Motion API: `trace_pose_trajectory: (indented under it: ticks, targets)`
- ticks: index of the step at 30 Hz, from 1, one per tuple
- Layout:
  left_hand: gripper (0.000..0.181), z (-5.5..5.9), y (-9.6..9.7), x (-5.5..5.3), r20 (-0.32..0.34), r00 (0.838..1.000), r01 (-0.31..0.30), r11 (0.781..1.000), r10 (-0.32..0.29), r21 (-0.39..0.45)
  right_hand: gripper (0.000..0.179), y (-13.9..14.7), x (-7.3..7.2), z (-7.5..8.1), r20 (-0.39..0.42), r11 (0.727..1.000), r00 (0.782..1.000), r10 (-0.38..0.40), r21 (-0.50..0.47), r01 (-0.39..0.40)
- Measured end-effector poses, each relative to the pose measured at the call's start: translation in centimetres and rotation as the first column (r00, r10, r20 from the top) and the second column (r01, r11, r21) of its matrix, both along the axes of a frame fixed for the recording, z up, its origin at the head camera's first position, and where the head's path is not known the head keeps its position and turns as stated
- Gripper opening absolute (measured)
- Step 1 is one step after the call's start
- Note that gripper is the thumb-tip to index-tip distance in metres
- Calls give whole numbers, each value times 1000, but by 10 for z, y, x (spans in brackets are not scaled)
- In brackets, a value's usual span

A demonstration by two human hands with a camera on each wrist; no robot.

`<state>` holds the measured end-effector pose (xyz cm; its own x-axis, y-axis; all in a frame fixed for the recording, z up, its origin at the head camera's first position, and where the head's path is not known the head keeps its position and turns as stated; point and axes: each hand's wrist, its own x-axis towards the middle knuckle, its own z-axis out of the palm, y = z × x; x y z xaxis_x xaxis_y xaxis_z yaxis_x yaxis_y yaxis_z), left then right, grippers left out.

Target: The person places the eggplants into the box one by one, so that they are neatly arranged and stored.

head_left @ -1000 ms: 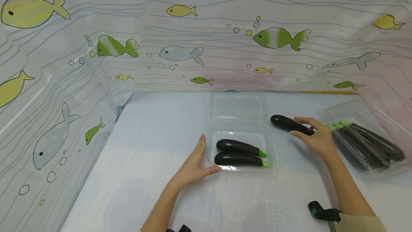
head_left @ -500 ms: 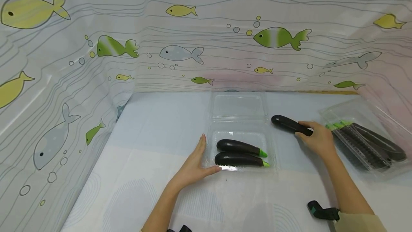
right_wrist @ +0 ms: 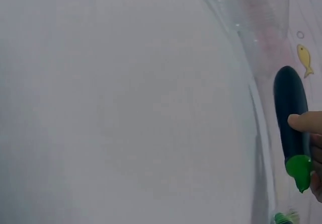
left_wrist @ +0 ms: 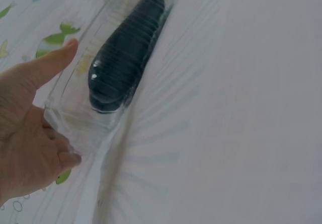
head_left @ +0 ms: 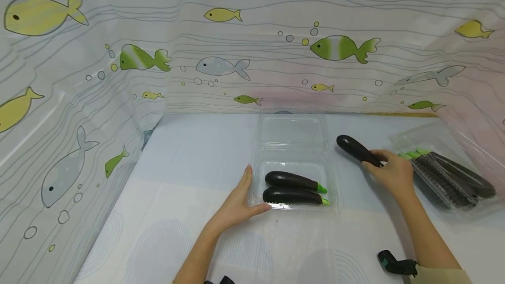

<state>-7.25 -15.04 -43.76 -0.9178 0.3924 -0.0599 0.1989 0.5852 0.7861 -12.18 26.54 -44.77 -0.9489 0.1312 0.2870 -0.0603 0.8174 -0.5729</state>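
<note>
A clear hinged plastic container [head_left: 293, 157] lies on the table with its lid laid back. In its base rest two dark eggplants [head_left: 293, 195], side by side, green stems to the right. My left hand [head_left: 232, 205] touches the container's near left corner, fingers along the left wall and thumb at the front rim; the left wrist view shows the thumb [left_wrist: 55, 63] extended. To the right of the container, my right hand [head_left: 394, 171] pinches a third eggplant [head_left: 353, 147] by its stem half. In the right wrist view its green stem [right_wrist: 300, 171] shows below the thumb.
At the right, a second clear container [head_left: 424, 133] holds several eggplants, partly covered by its plastic. A fish-printed curtain [head_left: 221, 43] closes off the back and left. The pale patterned tablecloth [head_left: 189, 152] runs beneath everything.
The held eggplant has turned to a steeper slant, its rounded end shifting slightly right and away. My right hand has moved a little to the right. My left hand stays in place.
</note>
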Motion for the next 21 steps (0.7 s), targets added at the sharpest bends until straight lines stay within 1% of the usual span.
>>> trace_pose_trajectory:
  ticks: [4,9,12,15,18,21]
  targets:
    - [116,-1,0,0,5,1000,0,1000,0,-16,35,-2,2,5,-125,1000,992,0,-16,-2]
    - [116,-2,-1,0,1,1000,4,1000,-4,-13,36,-10,7,17,-176,999,984,-7,-44,-1]
    - [116,-3,-1,0,0,1000,6,1000,-6,-13,36,-16,10,24,-214,998,977,6,-55,-18]
    - [116,-3,-1,0,-3,1000,4,1000,-4,-11,37,-24,13,31,-273,997,961,41,-56,-58]
    - [116,-2,0,0,-2,1000,3,1000,-3,-10,38,-32,15,38,-329,992,939,98,-42,-118]
    - [116,-1,-1,0,4,1000,5,1000,-5,-12,39,-39,17,43,-360,987,923,138,-31,-160]
